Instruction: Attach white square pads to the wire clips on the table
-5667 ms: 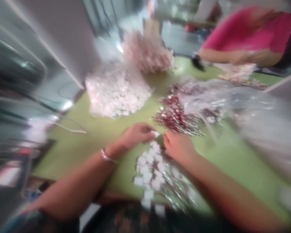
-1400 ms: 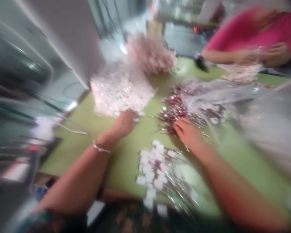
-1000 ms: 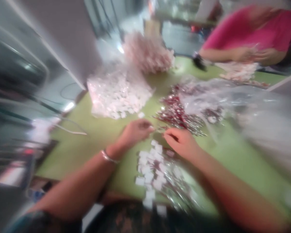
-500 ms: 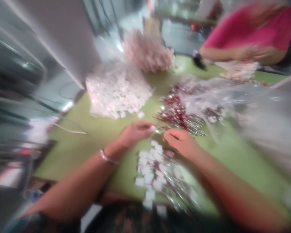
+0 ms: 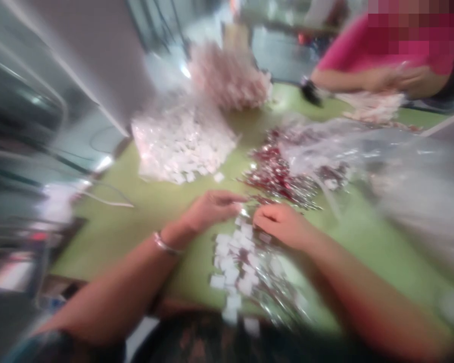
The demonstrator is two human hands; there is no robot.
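- Through the head view I see the left hand (image 5: 215, 209) with fingers stretched forward, thumb beneath; a small white piece (image 5: 244, 212) shows at the tips. Too blurred for me to tell whether it is pinched.
- Right hand (image 5: 282, 225): fingers curled inward, just across from the left; I cannot tell what they grip.
- Just below both: pile of white-tabbed strands (image 5: 232, 272), on the green table (image 5: 109, 212).
- Just beyond the right hand: red and silver heap (image 5: 274, 169), partly under clear plastic (image 5: 340, 141).
- Beyond the left hand: bag of white pieces (image 5: 185, 146).
- Far right: co-worker's hands (image 5: 397, 80) near together.
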